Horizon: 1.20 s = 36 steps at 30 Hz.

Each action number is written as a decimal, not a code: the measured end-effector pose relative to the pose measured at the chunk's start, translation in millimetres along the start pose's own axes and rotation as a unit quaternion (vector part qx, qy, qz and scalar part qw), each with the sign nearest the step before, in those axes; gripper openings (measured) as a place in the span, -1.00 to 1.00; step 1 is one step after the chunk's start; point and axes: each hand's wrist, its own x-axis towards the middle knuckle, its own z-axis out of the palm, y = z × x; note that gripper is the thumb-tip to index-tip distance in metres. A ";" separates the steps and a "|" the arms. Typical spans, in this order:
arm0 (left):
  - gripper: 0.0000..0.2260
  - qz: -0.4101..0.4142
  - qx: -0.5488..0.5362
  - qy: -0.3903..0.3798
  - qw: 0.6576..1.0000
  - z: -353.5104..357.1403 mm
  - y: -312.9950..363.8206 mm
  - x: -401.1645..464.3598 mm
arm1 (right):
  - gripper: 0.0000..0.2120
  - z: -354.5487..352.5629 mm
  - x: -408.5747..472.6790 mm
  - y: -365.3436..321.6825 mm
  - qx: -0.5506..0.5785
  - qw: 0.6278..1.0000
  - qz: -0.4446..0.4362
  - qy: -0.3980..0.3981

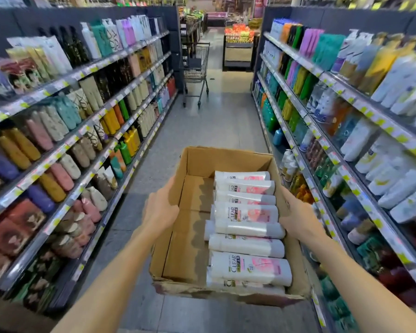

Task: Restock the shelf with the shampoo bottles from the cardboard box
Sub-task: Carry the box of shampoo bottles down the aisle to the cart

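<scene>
An open cardboard box [197, 162] hangs in the air in front of me, above the aisle floor. My left hand [160, 209] grips its left wall and my right hand [298, 216] grips its right wall. Several white shampoo bottles [246, 228] with pink labels lie on their sides in a row along the box's right half. The left half of the box shows bare cardboard. Shelves [360, 188] full of bottles run along my right, close to the box.
Another stocked shelf unit [65, 145] lines the left side of the aisle. A metal shopping cart [195, 68] stands farther down the tiled aisle, with a produce display [239, 36] behind it. The floor between the shelves is a narrow lane.
</scene>
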 end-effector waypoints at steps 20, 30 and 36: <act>-0.16 -0.027 -0.030 0.040 0.998 79.0 13.3 526.4 | -0.16 28.4 576.8 -19.8 -0.024 0.999 -0.026 -0.012; -0.13 -0.026 -0.047 0.027 0.998 96.8 -31.4 811.5 | -0.23 76.1 853.8 -67.3 -0.029 0.999 -0.039 -0.018; -0.14 -0.039 -0.059 0.007 0.997 91.0 -40.2 1010.3 | -0.26 83.6 1029.5 -107.5 -0.014 0.999 -0.045 -0.014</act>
